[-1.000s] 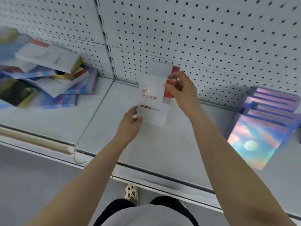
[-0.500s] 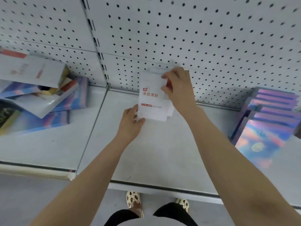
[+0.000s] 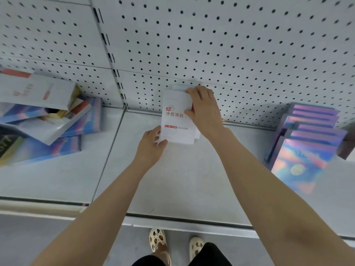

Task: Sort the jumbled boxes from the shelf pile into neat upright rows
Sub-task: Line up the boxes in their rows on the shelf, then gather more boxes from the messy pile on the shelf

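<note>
Fingertips first: the right hand (image 3: 204, 110) has its fingers curled over the top right corner of the white box (image 3: 177, 120), thumb pressed against the box's right edge, so it grips that corner with the knuckles up towards the pegboard back wall (image 3: 230, 45). Down at the bottom left corner the left hand (image 3: 151, 144) pinches the box, thumb on the printed front and fingers bent in at the edge. The box stands upright on the shelf (image 3: 182, 179), its face with red lettering towards the camera, close against the pegboard, between the two forearms that reach up from the bottom of the view, the right one steeper and longer across the picture. Behind the white box a second pale edge pokes out at the top and at the lower right; whether that is another box I cannot tell. To the left lies the jumbled pile (image 3: 44, 120), boxes flat and tilted on one another, blurred and cut off by the frame edge. To the right stands a row of iridescent boxes (image 3: 307, 143), leaning slightly, its far end smeared. Below the shelf lip, two pale perforated shoes (image 3: 159, 240) show on the floor.
</note>
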Action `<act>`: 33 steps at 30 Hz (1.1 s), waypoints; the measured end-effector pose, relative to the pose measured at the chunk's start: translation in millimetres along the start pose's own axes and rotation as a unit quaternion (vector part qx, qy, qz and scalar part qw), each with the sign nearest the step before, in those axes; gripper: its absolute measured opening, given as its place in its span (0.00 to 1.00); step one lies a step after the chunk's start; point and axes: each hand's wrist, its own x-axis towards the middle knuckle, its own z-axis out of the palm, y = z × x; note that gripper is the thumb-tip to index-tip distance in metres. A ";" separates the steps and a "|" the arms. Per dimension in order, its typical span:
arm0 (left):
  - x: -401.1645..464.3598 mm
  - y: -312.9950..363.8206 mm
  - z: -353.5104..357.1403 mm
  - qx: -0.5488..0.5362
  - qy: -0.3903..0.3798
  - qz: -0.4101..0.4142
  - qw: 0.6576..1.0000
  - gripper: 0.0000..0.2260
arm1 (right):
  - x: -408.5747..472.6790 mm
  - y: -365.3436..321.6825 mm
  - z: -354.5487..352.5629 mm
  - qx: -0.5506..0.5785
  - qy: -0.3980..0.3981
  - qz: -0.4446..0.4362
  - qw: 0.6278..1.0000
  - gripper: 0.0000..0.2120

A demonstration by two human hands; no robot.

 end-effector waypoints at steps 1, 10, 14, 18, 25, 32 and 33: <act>-3.8 2.0 -1.6 -0.002 0.005 -0.002 1.000 0.23 | -1.3 -0.3 -2.3 -0.007 0.000 -0.004 1.000 0.30; -90.3 2.5 -9.3 -0.027 0.176 0.038 0.983 0.16 | -70.9 -15.5 -17.9 0.053 0.002 -0.053 0.997 0.23; -147.4 -17.1 -14.1 -0.001 0.256 0.029 0.966 0.13 | -118.8 -38.3 -6.5 0.087 -0.056 -0.074 0.992 0.20; -204.2 -47.6 -32.8 -0.012 0.314 -0.025 0.949 0.12 | -165.6 -78.0 7.8 0.128 -0.119 -0.094 0.980 0.18; -276.1 -127.3 -104.5 -0.038 0.372 -0.074 0.925 0.12 | -214.4 -189.7 44.1 0.151 -0.160 -0.169 0.961 0.18; -325.0 -213.8 -228.5 -0.004 0.381 -0.115 0.918 0.11 | -217.6 -343.8 92.2 0.153 -0.180 -0.206 0.950 0.16; -330.4 -222.3 -246.6 0.004 0.379 -0.119 0.918 0.11 | -216.6 -364.8 97.0 0.155 -0.180 -0.205 0.950 0.16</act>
